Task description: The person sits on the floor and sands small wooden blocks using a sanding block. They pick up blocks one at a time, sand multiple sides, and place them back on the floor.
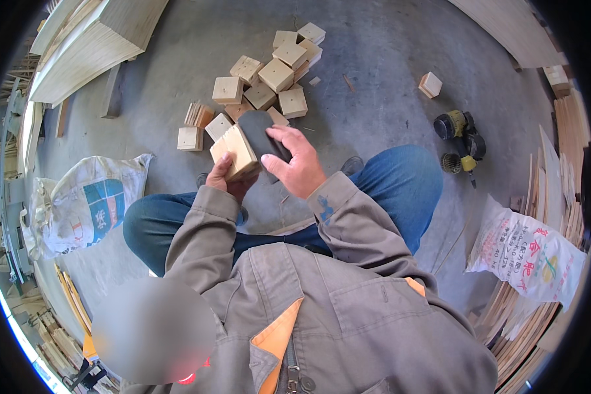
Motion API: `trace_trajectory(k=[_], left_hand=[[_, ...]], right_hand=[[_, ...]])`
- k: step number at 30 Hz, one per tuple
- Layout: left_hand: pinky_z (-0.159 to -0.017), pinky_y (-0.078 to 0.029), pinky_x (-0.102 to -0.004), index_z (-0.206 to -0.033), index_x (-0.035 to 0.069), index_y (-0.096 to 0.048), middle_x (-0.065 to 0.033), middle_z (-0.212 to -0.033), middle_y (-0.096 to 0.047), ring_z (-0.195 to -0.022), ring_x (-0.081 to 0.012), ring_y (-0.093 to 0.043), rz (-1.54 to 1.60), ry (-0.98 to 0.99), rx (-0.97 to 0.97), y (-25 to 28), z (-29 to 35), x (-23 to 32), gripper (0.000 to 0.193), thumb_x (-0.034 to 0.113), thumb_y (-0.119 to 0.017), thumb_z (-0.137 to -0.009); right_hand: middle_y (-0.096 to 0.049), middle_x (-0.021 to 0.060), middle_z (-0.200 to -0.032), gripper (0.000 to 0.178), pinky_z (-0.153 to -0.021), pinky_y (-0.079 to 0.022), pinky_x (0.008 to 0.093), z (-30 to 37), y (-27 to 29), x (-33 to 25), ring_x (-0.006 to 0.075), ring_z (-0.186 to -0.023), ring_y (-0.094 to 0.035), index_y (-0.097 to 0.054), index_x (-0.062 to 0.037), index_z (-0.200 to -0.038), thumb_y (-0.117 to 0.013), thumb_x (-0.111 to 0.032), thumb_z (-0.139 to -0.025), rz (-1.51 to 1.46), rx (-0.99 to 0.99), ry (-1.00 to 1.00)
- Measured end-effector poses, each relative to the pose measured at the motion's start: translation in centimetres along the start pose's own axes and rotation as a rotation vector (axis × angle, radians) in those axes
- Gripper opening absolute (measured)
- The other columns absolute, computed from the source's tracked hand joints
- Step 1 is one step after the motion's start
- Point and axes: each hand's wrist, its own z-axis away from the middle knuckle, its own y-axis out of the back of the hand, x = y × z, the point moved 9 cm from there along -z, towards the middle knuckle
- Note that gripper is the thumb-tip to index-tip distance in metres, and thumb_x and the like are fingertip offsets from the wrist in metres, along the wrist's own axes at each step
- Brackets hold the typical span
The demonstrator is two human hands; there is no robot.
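My left hand (224, 178) is closed round a pale wooden block (236, 150), thumb on its near face, holding it tilted above my lap. In my right hand (300, 163) is a dark grey, curved sheet of sandpaper (259, 130), gripped between the thumb and the fingers. The sheet lies against the block's right side, and part of its lower face is hidden by my fingers. Just beyond my hands, a loose heap of similar wooden blocks (276, 75) covers part of the concrete floor.
To the right lie a single block (430, 85) and a yellow-and-black cordless drill (465, 136). White woven sacks rest at left (79, 203) and right (528, 253). Stacked boards (105, 49) stand far left; thin wood strips (568, 131) line the right side.
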Motion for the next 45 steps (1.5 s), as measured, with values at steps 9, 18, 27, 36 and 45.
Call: trace_trajectory(k=[9, 18, 27, 36, 45], left_hand=[[-0.104, -0.052, -0.0577, -0.151, 0.011, -0.049, -0.0148, -0.139, -0.064, -0.123, -0.0386, -0.064, 0.018, 0.045, -0.130, -1.8, 1.0, -0.9, 0.066, 0.032, -0.073, -0.093], [-0.103, -0.053, -0.0579, -0.149, 0.009, -0.050, -0.0151, -0.136, -0.066, -0.121, -0.0387, -0.065, 0.087, 0.020, -0.137, -0.5, 0.4, 1.3, 0.065, 0.030, -0.074, -0.092], [-0.110, -0.048, -0.0603, -0.154, 0.011, -0.045, -0.0130, -0.147, -0.059, -0.130, -0.0381, -0.061, -0.113, 0.057, -0.201, -2.6, 2.0, -1.4, 0.075, 0.033, -0.075, -0.089], [-0.096, -0.055, -0.0548, -0.147, 0.013, -0.054, -0.0120, -0.134, -0.068, -0.118, -0.0363, -0.066, 0.102, -0.056, -0.083, 0.1, 0.2, 2.2, 0.062, 0.038, -0.069, -0.092], [-0.111, -0.047, -0.0605, -0.156, 0.009, -0.043, -0.0168, -0.148, -0.058, -0.130, -0.0395, -0.060, -0.071, 0.044, -0.114, -3.0, 2.1, -0.9, 0.074, 0.035, -0.069, -0.092]], right_hand=[[-0.062, 0.0257, -0.135, 0.056, -0.110, -0.047, 0.0425, -0.1, 1.2, 2.3, 0.0382, -0.127, -0.060, -0.064, 0.0038, -0.132, -0.076, -0.026, -0.086, 0.092, 0.104, -0.108], [-0.059, 0.0286, -0.138, 0.056, -0.112, -0.045, 0.0459, 1.7, -0.2, -1.2, 0.0430, -0.128, -0.057, -0.065, 0.0010, -0.131, -0.076, -0.025, -0.083, 0.121, -0.010, 0.032], [-0.060, 0.0288, -0.137, 0.055, -0.112, -0.045, 0.0461, 0.2, 2.9, 0.1, 0.0428, -0.128, -0.057, -0.065, 0.0029, -0.130, -0.076, -0.023, -0.084, 0.226, 0.177, 0.023], [-0.057, 0.0283, -0.141, 0.057, -0.111, -0.045, 0.0482, 2.2, -0.9, -1.9, 0.0442, -0.128, -0.057, -0.064, -0.0011, -0.133, -0.077, -0.025, -0.083, 0.107, -0.110, 0.054], [-0.060, 0.0262, -0.138, 0.055, -0.113, -0.045, 0.0431, -0.2, 2.3, 1.4, 0.0389, -0.129, -0.058, -0.065, 0.0032, -0.131, -0.078, -0.023, -0.084, 0.132, 0.122, -0.066]])
